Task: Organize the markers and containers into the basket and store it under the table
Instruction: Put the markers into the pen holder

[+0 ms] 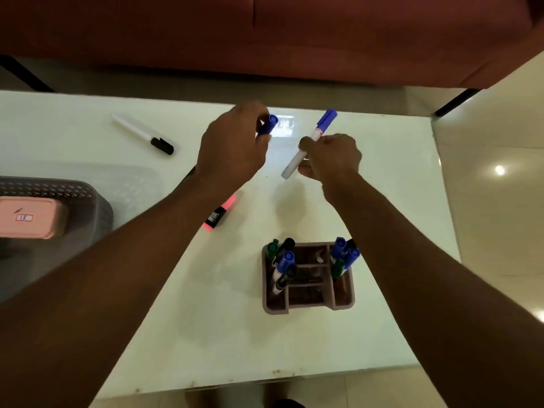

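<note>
My left hand [232, 148] grips a blue-capped marker [268, 124], only its cap end showing past my fingers. My right hand [332, 157] holds a white marker with a blue cap [312, 142], tilted up and to the right above the white table [397, 201]. A brown divided organizer [309, 306] stands near the table's front with several blue, green and black markers upright in it. A white marker with a black cap [141, 134] lies at the back left. A pink highlighter [219, 214] lies partly under my left forearm. The grey basket [88, 207] sits at the left edge, holding a pink box [29, 216].
A red-brown sofa [265, 33] runs along the far side of the table, on black legs. Glossy tiled floor [500, 201] lies to the right and in front.
</note>
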